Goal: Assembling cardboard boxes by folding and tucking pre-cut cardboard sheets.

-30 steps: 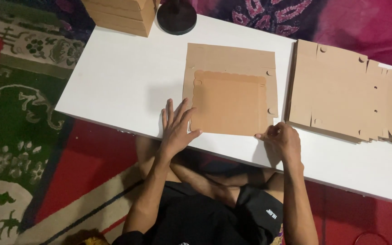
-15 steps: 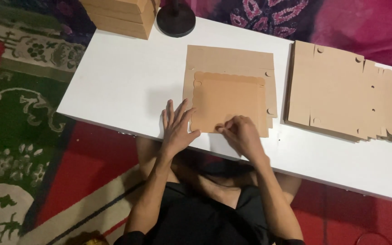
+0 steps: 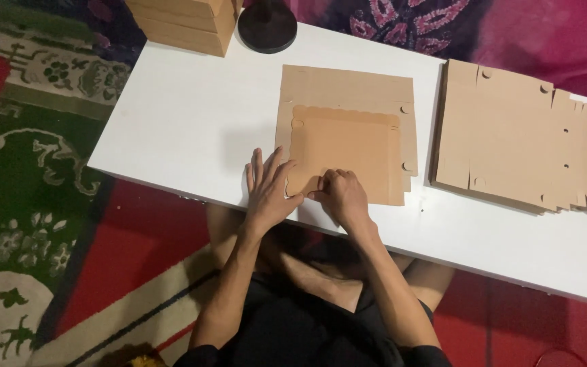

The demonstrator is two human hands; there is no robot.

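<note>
Table [image 3: 171, 122] plain white. Flat cardboard blank [image 3: 348, 143] tan brown, same as the stack [image 3: 518, 143] right of it and the boxes [image 3: 185, 20] at the top. Lamp base [image 3: 267, 27] black. Rug [image 3: 28, 170] green, red, cream floral. Cloth [image 3: 484, 34] magenta, patterned.

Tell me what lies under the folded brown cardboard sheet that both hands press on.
The white table carries the folded brown cardboard sheet. Left hand and right hand cover its near edge; anything beneath the sheet is hidden.
</note>
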